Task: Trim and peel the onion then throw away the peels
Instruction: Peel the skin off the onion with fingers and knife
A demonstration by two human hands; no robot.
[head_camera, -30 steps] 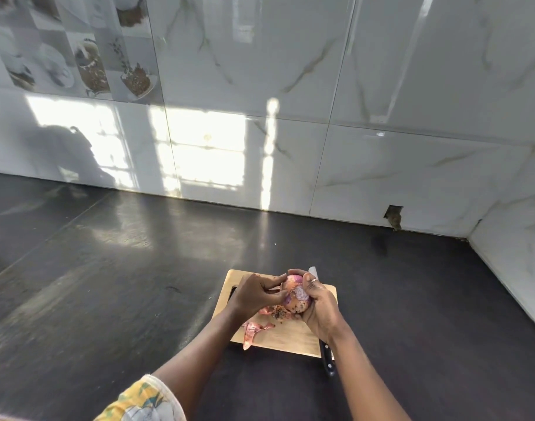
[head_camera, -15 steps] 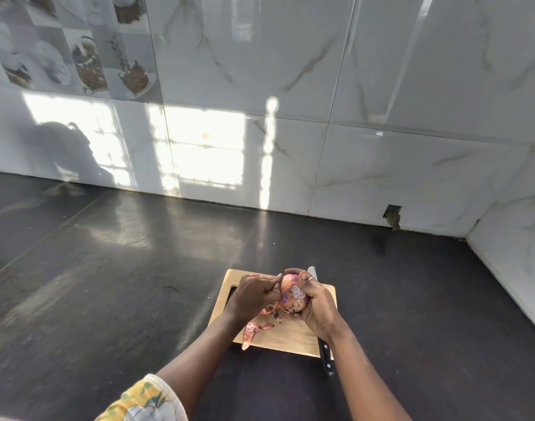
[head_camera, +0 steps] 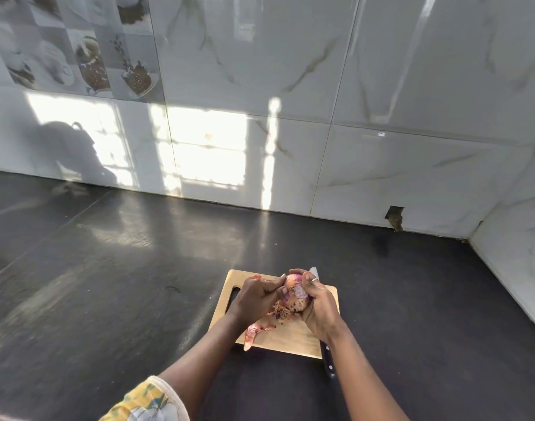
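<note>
So the onion (head_camera: 295, 294) is up off the wooden cutting board (head_camera: 286, 340), low and a bit right of centre in the frame, with the right hand (head_camera: 317, 303) wrapped around it in a firm grip and the left hand (head_camera: 258, 296) pinching at a flap of skin on its left side. Looks to me like mid-peel: part of the bulb shows pale purple flesh, but papery bits hang off the bottom near the root end. Main thing I'd worry about is the knife (head_camera: 327, 358). It's lying along the right edge of the board, mostly hidden under the right hand and wrist, black handle poking off the near edge over the dark counter (head_camera: 114, 268). If the wrist drops or swings back it could catch the blade, or knock the handle and send the knife sliding. Second risk: yanking the skin too hard could pop the slippery onion out of the hand. There's also a loose peel (head_camera: 254, 334) at the board's near left edge, already partly overhanging, so a careless sweep might scatter it onto the counter instead of into the trash.
</note>
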